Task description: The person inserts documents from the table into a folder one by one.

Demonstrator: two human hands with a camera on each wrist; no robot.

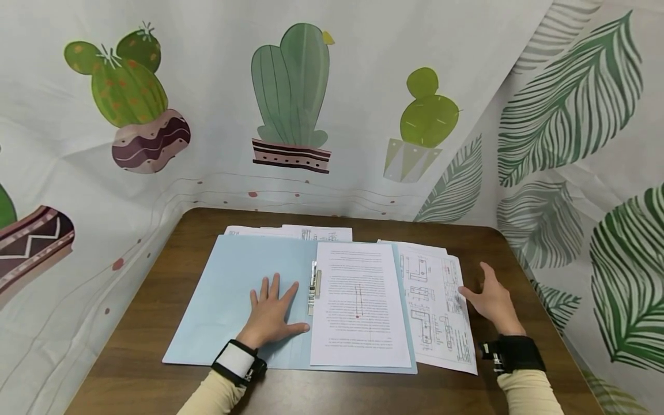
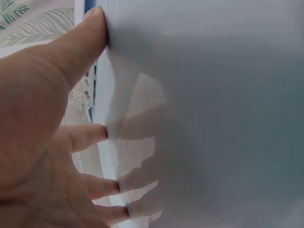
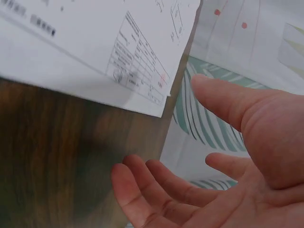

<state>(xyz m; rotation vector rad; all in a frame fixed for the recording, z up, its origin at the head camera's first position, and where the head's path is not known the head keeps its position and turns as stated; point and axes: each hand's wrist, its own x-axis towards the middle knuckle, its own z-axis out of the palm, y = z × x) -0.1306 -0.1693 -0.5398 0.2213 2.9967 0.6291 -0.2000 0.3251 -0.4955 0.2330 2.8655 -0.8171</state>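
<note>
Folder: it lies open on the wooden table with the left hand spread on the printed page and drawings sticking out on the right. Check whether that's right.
Not quite: the left hand is spread on the blue left side of the folder, not on the printed page, as the head view shows. The folder lies open on the wooden table, drawings sticking out on the right.

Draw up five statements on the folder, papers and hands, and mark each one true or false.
1. The left hand touches the blue folder. True.
2. The right hand grips a pen. False: the right hand holds nothing.
3. A metal clip sits beside the printed text sheet. True.
4. The blue folder is closed. False: it lies open on the wooden table.
5. A drawing sheet sticks out past the folder's right edge. True.
</note>
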